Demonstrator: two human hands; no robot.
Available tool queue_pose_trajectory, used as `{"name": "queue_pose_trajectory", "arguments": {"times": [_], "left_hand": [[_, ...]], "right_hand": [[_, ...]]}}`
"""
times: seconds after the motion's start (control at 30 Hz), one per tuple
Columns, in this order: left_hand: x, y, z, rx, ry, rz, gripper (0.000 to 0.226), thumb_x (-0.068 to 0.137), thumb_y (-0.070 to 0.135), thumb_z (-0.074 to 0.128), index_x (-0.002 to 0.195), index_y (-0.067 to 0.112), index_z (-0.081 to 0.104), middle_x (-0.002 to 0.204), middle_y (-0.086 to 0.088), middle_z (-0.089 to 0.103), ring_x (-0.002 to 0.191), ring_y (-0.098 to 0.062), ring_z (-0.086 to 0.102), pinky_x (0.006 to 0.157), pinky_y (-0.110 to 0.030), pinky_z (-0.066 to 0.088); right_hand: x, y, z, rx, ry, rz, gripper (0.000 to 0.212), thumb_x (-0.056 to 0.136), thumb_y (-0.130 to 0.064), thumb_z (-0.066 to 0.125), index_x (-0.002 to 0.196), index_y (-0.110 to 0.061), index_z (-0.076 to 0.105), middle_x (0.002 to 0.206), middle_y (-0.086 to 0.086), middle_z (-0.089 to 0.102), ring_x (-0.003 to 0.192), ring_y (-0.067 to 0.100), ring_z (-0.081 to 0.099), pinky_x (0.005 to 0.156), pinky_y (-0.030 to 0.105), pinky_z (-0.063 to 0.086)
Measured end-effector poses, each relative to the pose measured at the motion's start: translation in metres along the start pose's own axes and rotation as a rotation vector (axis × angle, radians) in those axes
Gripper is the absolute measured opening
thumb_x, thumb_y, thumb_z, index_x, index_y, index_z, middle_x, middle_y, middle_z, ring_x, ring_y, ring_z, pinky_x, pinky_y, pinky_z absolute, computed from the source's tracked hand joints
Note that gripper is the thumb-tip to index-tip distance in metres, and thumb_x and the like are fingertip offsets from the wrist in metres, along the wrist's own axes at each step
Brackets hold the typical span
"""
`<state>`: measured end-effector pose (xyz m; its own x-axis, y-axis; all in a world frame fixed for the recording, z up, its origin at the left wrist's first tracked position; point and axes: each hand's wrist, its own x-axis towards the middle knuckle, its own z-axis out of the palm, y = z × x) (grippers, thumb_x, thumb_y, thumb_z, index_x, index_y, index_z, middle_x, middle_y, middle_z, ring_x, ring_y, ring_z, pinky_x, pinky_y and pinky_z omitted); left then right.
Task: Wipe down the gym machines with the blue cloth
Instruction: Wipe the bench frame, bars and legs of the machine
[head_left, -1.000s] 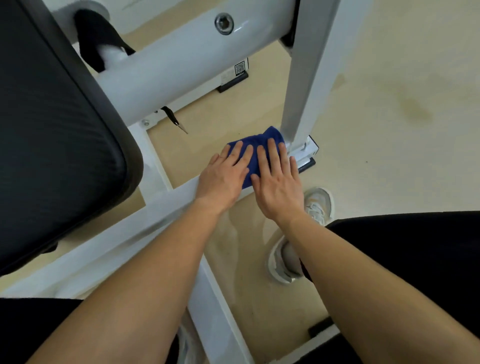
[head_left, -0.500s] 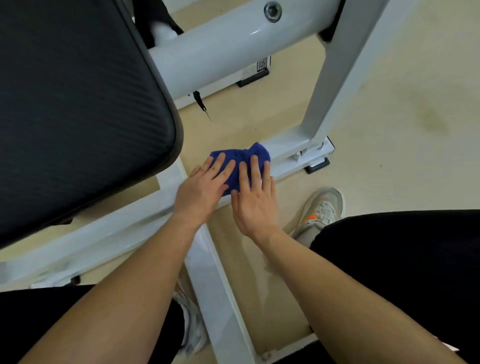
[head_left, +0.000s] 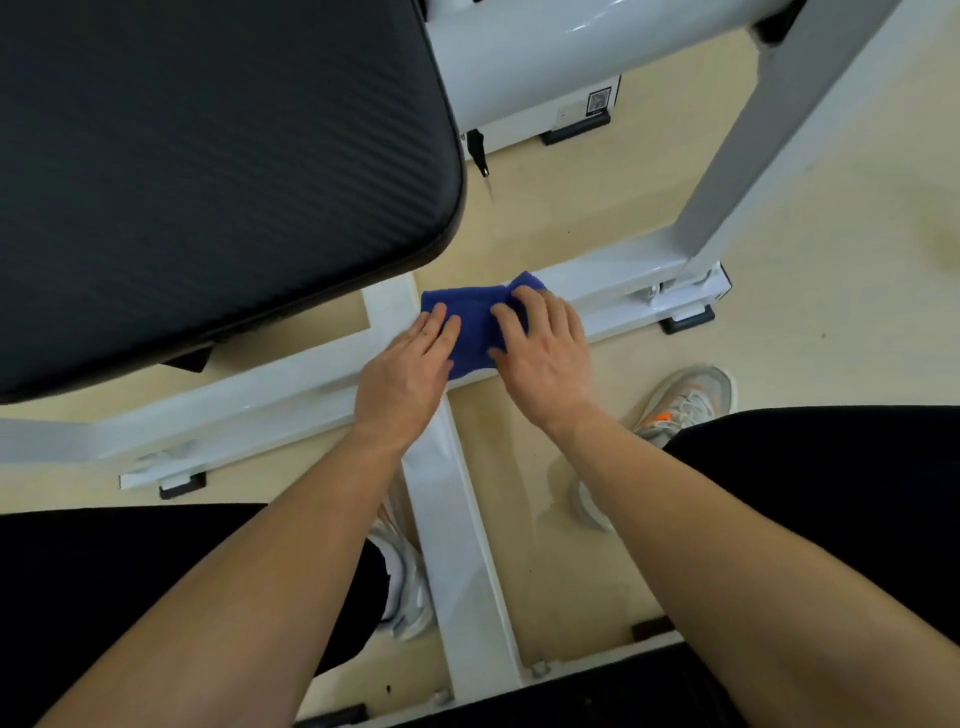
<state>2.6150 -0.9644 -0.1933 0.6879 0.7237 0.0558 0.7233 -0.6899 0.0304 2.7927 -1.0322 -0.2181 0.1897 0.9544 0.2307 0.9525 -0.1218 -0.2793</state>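
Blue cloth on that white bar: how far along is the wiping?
Looks done: the crossbar stretch by the upright post, under the blue cloth a second ago. In hand: left hand and right hand press it at the junction. Likely left: the crossbar's other half, centre bar, black pad.

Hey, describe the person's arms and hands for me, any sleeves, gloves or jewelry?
The left forearm and right forearm are bare, with no sleeves in view. The left hand and right hand wear no gloves, and no watch, bracelet or ring shows.
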Motion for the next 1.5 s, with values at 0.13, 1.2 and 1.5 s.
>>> {"name": "queue_pose_trajectory", "arguments": {"times": [0.13, 1.2, 1.5], "left_hand": [[-0.005, -0.010, -0.002, 0.011, -0.069, -0.114, 0.066, 0.093, 0.019, 0.064, 0.150, 0.007, 0.035, 0.156, -0.014, 0.036, 0.141, -0.026, 0.040, 0.108, -0.038, 0.043], [0.068, 0.063, 0.007, -0.012, -0.079, 0.028, 0.064, 0.094, 0.026, 0.051, 0.151, 0.005, 0.031, 0.158, -0.016, 0.028, 0.148, -0.029, 0.024, 0.122, -0.041, 0.019], [0.096, 0.094, 0.021, -0.035, 0.020, 0.227, 0.053, 0.089, 0.009, 0.063, 0.140, 0.004, 0.050, 0.149, -0.015, 0.046, 0.138, -0.030, 0.043, 0.116, -0.044, 0.033]], "right_hand": [[0.025, -0.002, 0.012, -0.089, -0.179, -0.208, 0.069, 0.098, -0.039, 0.055, 0.157, -0.020, 0.026, 0.163, 0.011, 0.026, 0.150, 0.033, 0.022, 0.122, 0.046, 0.015], [0.015, 0.072, 0.003, -0.115, -0.020, -0.045, 0.059, 0.098, -0.021, 0.043, 0.154, -0.008, 0.031, 0.161, 0.017, 0.028, 0.149, 0.040, 0.021, 0.120, 0.050, 0.025], [-0.028, 0.079, 0.003, 0.100, 0.127, 0.216, 0.054, 0.098, -0.014, 0.050, 0.148, 0.006, 0.038, 0.158, 0.027, 0.027, 0.149, 0.041, 0.023, 0.120, 0.050, 0.026]]}}
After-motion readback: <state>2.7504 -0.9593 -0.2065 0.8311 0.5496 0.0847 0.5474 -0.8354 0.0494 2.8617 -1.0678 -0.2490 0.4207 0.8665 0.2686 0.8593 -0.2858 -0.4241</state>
